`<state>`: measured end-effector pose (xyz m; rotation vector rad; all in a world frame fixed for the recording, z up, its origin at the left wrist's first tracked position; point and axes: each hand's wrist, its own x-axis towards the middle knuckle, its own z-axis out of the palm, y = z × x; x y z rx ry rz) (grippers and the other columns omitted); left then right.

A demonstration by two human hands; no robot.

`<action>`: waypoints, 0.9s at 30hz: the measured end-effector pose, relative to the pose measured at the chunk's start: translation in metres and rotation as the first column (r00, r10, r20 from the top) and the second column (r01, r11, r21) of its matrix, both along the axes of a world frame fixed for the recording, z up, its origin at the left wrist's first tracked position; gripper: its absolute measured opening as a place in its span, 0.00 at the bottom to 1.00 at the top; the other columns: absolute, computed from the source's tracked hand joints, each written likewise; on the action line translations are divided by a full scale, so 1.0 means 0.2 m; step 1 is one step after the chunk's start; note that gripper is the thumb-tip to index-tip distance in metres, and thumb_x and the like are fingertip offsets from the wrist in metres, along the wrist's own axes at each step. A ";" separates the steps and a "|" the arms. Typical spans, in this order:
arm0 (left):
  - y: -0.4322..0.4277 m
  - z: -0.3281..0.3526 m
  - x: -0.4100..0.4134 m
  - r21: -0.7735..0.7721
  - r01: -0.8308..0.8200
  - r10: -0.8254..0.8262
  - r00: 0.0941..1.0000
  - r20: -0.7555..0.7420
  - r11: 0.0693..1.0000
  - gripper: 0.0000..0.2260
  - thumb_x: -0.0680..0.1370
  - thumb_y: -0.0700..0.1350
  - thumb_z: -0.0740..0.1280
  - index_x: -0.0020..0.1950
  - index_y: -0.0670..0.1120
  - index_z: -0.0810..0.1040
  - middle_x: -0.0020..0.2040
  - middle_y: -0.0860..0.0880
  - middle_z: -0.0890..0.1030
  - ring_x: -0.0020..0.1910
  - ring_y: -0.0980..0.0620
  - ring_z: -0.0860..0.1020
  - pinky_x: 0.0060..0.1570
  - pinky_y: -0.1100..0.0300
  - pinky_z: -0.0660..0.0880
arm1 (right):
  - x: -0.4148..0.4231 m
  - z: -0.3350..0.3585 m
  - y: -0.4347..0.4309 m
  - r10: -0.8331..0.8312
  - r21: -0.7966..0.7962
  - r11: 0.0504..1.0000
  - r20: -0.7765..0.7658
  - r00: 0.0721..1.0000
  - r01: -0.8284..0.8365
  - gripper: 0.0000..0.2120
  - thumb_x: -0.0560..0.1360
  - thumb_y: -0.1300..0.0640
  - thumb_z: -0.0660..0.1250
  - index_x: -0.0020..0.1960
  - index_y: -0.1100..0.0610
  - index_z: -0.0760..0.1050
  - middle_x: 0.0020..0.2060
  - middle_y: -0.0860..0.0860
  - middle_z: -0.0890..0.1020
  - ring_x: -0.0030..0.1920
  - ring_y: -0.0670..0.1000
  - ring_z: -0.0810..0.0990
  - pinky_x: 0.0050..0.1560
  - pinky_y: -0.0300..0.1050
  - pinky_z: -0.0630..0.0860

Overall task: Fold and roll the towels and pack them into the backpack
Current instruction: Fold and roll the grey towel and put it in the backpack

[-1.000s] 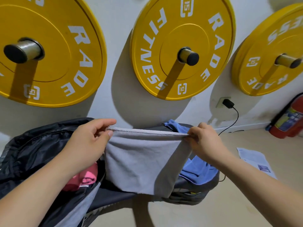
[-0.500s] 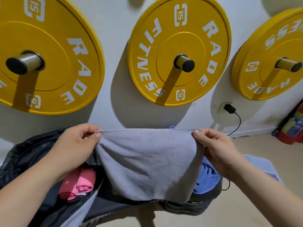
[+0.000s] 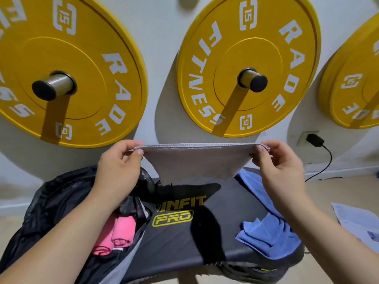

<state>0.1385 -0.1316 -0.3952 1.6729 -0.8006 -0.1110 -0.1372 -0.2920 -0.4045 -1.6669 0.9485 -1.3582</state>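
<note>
Aloft, taut grey towel.

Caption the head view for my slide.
Left hand and right hand hold a grey towel by its top corners above the bench; pink rolls sit in the backpack.

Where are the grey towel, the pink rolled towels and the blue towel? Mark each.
grey towel (image 3: pixel 196 160): head view, middle of the hanging cloth.
pink rolled towels (image 3: pixel 122 229): head view, on the larger roll.
blue towel (image 3: pixel 264 232): head view, crumpled folds near its middle.
</note>
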 end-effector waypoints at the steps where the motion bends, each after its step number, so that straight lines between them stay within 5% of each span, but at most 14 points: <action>1: 0.00 -0.02 0.00 0.014 0.015 -0.015 1.000 -0.009 1.000 0.07 0.79 0.39 0.68 0.51 0.49 0.83 0.41 0.51 0.86 0.39 0.55 0.82 0.42 0.60 0.75 | -0.02 -0.02 0.00 0.002 -0.010 1.000 -0.039 0.999 -0.003 0.05 0.81 0.52 0.67 0.47 0.47 0.79 0.41 0.51 0.84 0.45 0.59 0.83 0.51 0.63 0.81; 4: 0.02 -0.15 -0.03 0.159 0.117 -0.118 0.993 -0.008 0.980 0.07 0.79 0.36 0.68 0.49 0.48 0.82 0.39 0.51 0.85 0.35 0.60 0.79 0.38 0.71 0.73 | -0.10 -0.11 0.00 0.010 0.032 0.999 -0.177 0.984 -0.005 0.05 0.81 0.54 0.67 0.46 0.50 0.78 0.37 0.54 0.83 0.39 0.59 0.80 0.42 0.57 0.78; 7: 0.08 -0.33 -0.04 0.437 0.264 -0.294 0.956 0.001 0.860 0.09 0.78 0.38 0.69 0.45 0.52 0.82 0.40 0.53 0.84 0.41 0.55 0.82 0.43 0.63 0.74 | -0.20 -0.27 0.00 0.125 0.175 0.983 -0.395 0.910 -0.059 0.07 0.81 0.55 0.67 0.44 0.52 0.77 0.30 0.48 0.78 0.29 0.48 0.71 0.31 0.41 0.69; 11: 0.19 -0.49 -0.02 0.678 0.346 -0.476 0.879 0.007 0.648 0.09 0.77 0.40 0.69 0.40 0.53 0.82 0.37 0.55 0.83 0.36 0.59 0.79 0.44 0.58 0.76 | -0.31 -0.43 0.09 0.391 0.374 0.910 -0.631 0.670 -0.179 0.07 0.80 0.56 0.68 0.44 0.56 0.76 0.27 0.40 0.75 0.28 0.41 0.69 0.33 0.33 0.66; 17: 0.31 -0.52 -0.05 0.845 0.399 -0.592 0.795 -0.127 0.355 0.07 0.74 0.40 0.67 0.41 0.51 0.82 0.38 0.53 0.85 0.35 0.61 0.78 0.40 0.64 0.74 | -0.41 -0.45 0.23 0.625 0.582 0.775 -0.644 0.441 -0.247 0.06 0.79 0.54 0.66 0.45 0.55 0.75 0.34 0.44 0.77 0.33 0.44 0.71 0.39 0.35 0.70; 23: 0.37 -0.52 -0.11 0.828 0.514 -0.527 0.779 -0.340 0.227 0.07 0.77 0.38 0.60 0.47 0.45 0.78 0.35 0.46 0.85 0.37 0.47 0.84 0.42 0.55 0.80 | -0.44 -0.41 0.27 0.685 0.710 0.676 -0.505 0.525 -0.199 0.08 0.81 0.55 0.66 0.45 0.57 0.73 0.36 0.53 0.80 0.36 0.50 0.84 0.42 0.46 0.81; 27: 0.33 -0.54 -0.14 0.831 0.475 -0.491 0.819 -0.298 0.289 0.08 0.78 0.37 0.59 0.46 0.47 0.76 0.34 0.43 0.85 0.30 0.53 0.81 0.34 0.61 0.77 | -0.41 -0.42 0.28 0.630 0.673 0.728 -0.580 0.516 -0.131 0.11 0.82 0.51 0.65 0.48 0.59 0.73 0.36 0.55 0.82 0.37 0.51 0.86 0.38 0.45 0.81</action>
